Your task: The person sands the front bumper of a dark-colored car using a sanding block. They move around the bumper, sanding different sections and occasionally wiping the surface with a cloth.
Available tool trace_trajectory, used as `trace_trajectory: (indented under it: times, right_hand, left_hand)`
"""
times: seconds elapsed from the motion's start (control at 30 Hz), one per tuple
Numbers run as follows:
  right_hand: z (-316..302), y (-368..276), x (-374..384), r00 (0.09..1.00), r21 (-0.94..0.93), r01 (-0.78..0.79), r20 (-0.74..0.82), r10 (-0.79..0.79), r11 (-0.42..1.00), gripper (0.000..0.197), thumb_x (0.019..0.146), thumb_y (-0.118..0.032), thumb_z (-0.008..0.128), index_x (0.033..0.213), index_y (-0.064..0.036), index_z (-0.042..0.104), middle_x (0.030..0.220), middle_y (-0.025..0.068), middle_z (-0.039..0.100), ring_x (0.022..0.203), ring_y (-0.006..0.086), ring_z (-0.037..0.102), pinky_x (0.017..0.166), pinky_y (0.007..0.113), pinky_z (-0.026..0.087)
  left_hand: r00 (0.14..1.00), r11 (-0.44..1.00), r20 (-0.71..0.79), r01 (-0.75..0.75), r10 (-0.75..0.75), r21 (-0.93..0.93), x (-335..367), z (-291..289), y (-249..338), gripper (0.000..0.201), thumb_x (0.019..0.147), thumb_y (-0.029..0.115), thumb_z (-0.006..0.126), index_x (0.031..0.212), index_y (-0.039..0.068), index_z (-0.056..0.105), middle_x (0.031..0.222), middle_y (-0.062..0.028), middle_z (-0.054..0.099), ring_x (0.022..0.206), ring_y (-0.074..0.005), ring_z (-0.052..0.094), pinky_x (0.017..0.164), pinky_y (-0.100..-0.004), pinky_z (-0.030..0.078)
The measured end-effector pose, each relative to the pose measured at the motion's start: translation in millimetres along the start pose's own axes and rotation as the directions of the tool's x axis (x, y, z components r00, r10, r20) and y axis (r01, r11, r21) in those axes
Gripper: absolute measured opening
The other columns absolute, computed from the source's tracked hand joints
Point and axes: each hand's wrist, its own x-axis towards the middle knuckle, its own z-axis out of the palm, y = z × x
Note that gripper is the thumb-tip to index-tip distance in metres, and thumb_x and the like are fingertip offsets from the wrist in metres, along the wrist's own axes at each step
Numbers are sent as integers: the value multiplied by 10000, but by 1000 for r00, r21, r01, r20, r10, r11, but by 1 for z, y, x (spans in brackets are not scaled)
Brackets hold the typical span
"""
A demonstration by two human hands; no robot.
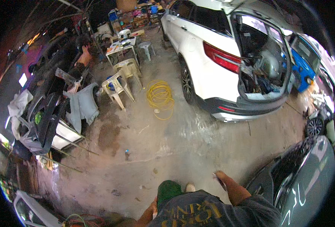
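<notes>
My right hand (221,176) is out in front of my body at the lower right, its fingers curled around a slim object with a pale tip. What this object is, I cannot make out. Low beside my left side is my left hand (152,207), close to a dark green cloth-covered shape (169,192) that looks like my leg. The fingers of that hand are hidden. The toe of a light shoe (190,187) shows between the green cloth and my dark shirt (197,210).
A white car (209,77) with its tailgate raised stands ahead. A yellow hose (160,94) lies coiled on the concrete floor (156,147). Plastic chairs (116,87) and a table (122,47) are left of it. Car panels (82,106) line the left; a dark car part (303,178) is close right.
</notes>
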Motion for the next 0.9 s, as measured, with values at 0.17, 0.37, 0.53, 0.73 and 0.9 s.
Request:
trace_trajectory:
  times: [0.17,0.37,0.53,0.73,0.9]
  right_hand:
    - [-86,-228,277,982,207,165,59,-181,964,205,908,-254,663,985,-75,726,898,77,710,858,245,645,810,413,508]
    - [-125,-337,485,945,254,17,312,-99,967,329,972,-314,628,1101,-26,721,1128,90,695,988,243,663,976,398,483]
    - [-185,-344,576,931,-79,137,351,-101,987,351,995,-320,607,1182,-42,712,1224,120,692,1106,282,650,1052,405,456]
    - [-247,-311,726,834,-69,412,429,-346,908,301,993,-194,568,1215,-50,713,1266,149,684,1178,307,636,1042,428,474]
    - [-364,-359,880,835,-87,481,348,-426,872,297,1003,-236,607,1166,-15,718,1160,154,698,1017,293,704,895,406,549]
  left_hand:
    - [998,995,63,-16,22,-103,60,-30,160,822,1011,617,417,1577,23,354,1494,-149,515,1349,-292,502,1126,-443,388]
    - [996,946,86,-60,35,318,141,-137,403,913,1004,759,350,1591,60,367,1539,-138,493,1385,-288,475,1173,-449,341]
    - [904,150,297,-354,307,923,163,-157,618,838,1030,666,406,1522,-11,446,1538,-237,492,1408,-376,485,1183,-471,350]
    - [892,256,253,-362,375,896,225,-85,898,785,1051,562,452,1543,-45,383,1583,-266,411,1477,-392,391,1224,-442,309]
    - [870,243,179,-317,460,917,284,-71,1092,772,1056,554,450,1554,-31,370,1599,-252,395,1481,-390,384,1228,-452,307]
